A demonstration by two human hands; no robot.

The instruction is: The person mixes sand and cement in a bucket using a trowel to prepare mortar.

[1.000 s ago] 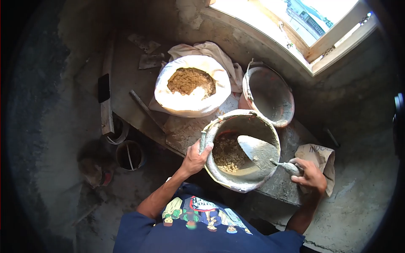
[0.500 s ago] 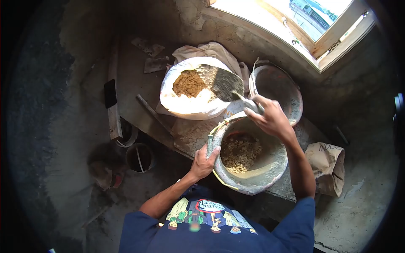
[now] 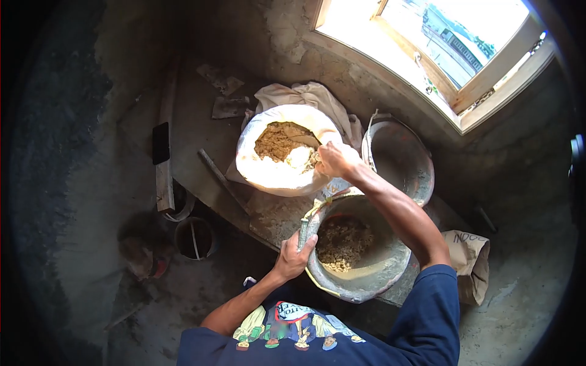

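My right hand point(image 3: 336, 160) is closed round the handle of a trowel, at the right side of an open white sack point(image 3: 268, 183). The trowel blade point(image 3: 302, 139) is down inside the sack, partly hidden, against brown sandy material point(image 3: 273, 144). Nearer my body, a mortar-stained bucket point(image 3: 360, 293) stands tilted toward me with a crumbly, damp-looking mix point(image 3: 343, 244) in its bottom. My left hand point(image 3: 293, 256) grips the left side of that bucket, at its rim and handle.
A second bucket point(image 3: 421, 177) stands behind on the right, below a window frame point(image 3: 390, 64). A paper bag point(image 3: 470, 262) sits at the right. A phone point(image 3: 160, 143) lies on a wooden beam point(image 3: 164, 186), and a bar point(image 3: 220, 177) lies left of the sack.
My right hand has moved left and away from me, taking the trowel from above the sack's edge down into it. My left hand still holds the bucket. The view has shifted slightly.
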